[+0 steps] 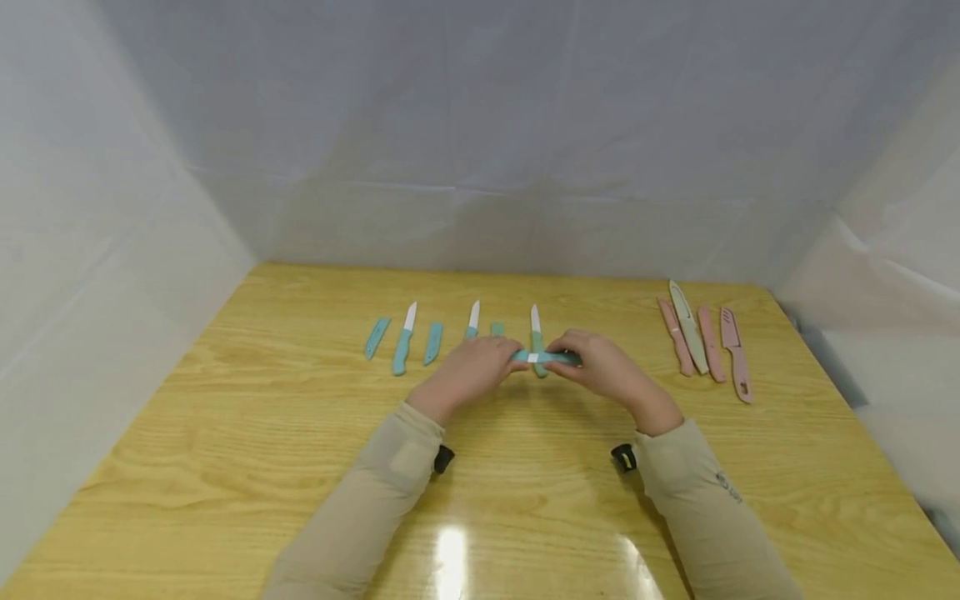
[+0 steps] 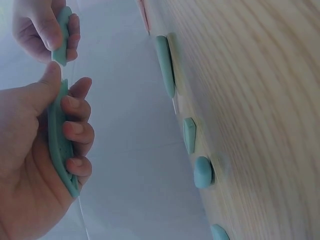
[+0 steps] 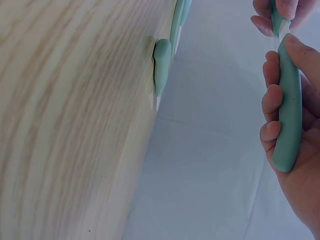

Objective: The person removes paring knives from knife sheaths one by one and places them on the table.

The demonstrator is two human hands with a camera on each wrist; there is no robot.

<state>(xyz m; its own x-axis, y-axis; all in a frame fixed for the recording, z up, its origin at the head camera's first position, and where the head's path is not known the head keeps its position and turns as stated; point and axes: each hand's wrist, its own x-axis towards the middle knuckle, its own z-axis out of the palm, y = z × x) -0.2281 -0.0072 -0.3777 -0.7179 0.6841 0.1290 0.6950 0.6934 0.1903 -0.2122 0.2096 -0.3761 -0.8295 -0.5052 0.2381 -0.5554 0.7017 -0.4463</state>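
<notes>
Above the table, my left hand (image 1: 474, 371) holds a teal blade sheath (image 2: 59, 135), fingers curled along it. My right hand (image 1: 603, 367) grips the teal handle of a paring knife (image 3: 288, 110). Knife and sheath lie in one line, tip towards the left hand, and a short piece of white blade (image 1: 533, 357) shows between them. The rest of the blade is hidden inside the sheath. Just behind the hands a green-handled knife (image 1: 536, 325) lies bare on the table, partly covered by the held knife. A green sheath (image 1: 497, 329) peeks out behind the left hand.
Left of the hands lie a teal sheath (image 1: 377, 338), a bare teal knife (image 1: 402, 350), another teal sheath (image 1: 432, 343) and a white-bladed knife (image 1: 474, 317). At the right are a cream knife (image 1: 688, 325) and several pink knives (image 1: 738, 358). White sheeting (image 1: 487, 150) surrounds the table.
</notes>
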